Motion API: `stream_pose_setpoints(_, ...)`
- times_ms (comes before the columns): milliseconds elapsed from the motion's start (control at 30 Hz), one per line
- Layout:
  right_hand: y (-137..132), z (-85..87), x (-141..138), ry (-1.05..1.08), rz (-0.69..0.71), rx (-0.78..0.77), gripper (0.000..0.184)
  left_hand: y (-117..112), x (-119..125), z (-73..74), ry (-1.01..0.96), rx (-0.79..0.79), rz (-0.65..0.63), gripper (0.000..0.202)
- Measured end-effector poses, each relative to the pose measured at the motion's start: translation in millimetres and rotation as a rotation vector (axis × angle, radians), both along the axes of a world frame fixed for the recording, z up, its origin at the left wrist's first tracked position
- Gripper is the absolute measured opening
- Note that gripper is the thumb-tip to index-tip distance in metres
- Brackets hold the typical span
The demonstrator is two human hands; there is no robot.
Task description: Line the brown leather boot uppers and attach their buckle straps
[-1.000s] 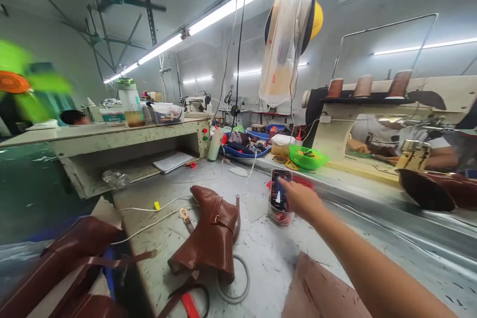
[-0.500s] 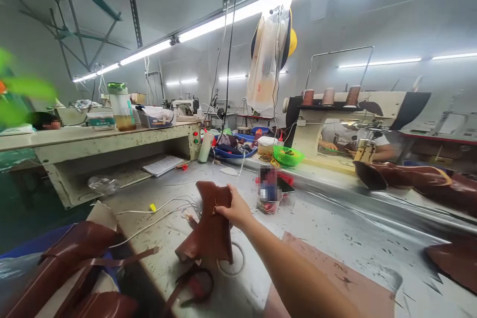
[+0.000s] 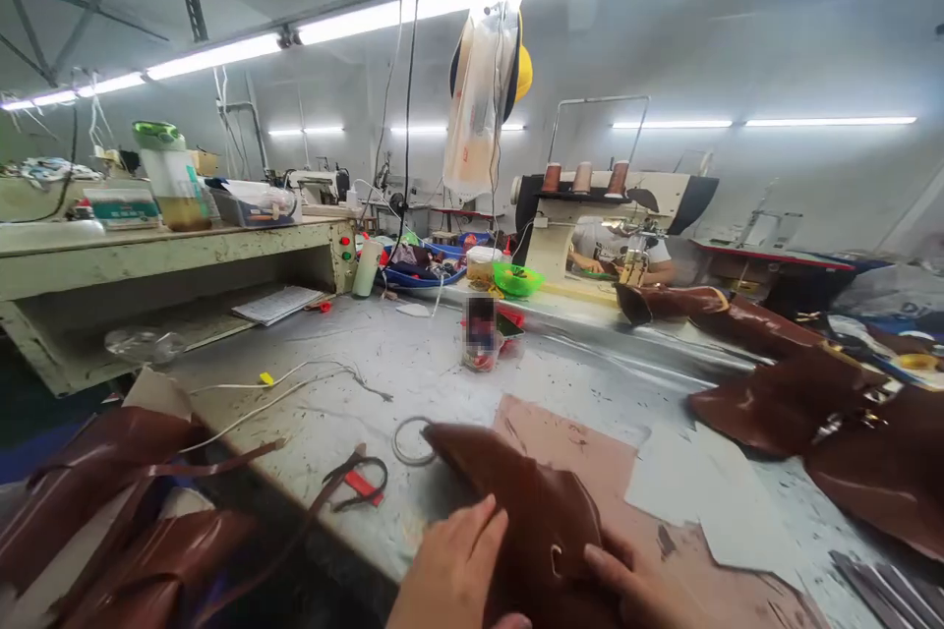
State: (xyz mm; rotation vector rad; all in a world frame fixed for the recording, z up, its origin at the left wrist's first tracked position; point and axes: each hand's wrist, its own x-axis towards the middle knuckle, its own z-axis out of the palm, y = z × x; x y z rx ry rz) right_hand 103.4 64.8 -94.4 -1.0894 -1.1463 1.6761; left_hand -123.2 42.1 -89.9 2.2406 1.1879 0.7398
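Observation:
A brown leather piece [image 3: 527, 501], shaped like a boot upper and carrying a small metal ring, lies low in front of me. My left hand [image 3: 453, 560] grips its near left side, fingers together on the leather and thumb partly showing below. At the right edge, my right hand [image 3: 626, 580] holds the piece near the ring; its palm runs out of view. Left of the leather, a pale ring [image 3: 414, 440] rests on the table. Close to it are black-handled scissors [image 3: 361, 482] with a red patch beside the handles.
A pinkish sheet [image 3: 567, 428] and pale cut sheets [image 3: 685, 482] lie under and right of the leather. More brown leather pieces [image 3: 877, 472] are at the right, others [image 3: 133, 531] at lower left. A sewing machine [image 3: 612, 197] stands behind; a person sits beyond it.
The leather piece has come nearer and right, turning from upright to lying low. My left hand has entered and taken hold of it too. The view has swung right.

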Motion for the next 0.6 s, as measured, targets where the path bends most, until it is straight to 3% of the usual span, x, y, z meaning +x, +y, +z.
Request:
stream_pose_setpoints(100,-21.6,-1.5,10.7,-0.085,0.0,-0.015,0.05,1.3,10.0,-1.3,0.184,-0.056,0.061,0.071)
stream_pose_setpoints(233,-31.0,8.4,21.9,-0.166,0.077,0.042,0.039,-8.8,17.4,-23.9,0.176,0.048,0.18,0.067)
stream_pose_setpoints(400,-31.2,11.7,12.2,-0.647,0.212,0.452,0.04,-9.0,16.4,-47.1,0.233,0.291,0.233,0.068)
stream_pose_setpoints(500,-31.1,21.1,6.6,-0.91,0.287,0.679,0.031,-2.8,14.3,-43.0,0.299,0.349,0.241,0.065)
stream_pose_setpoints(600,-34.9,36.2,19.8,-1.071,0.334,0.796,0.024,1.8,15.4,-30.4,0.376,0.317,0.277,0.058)
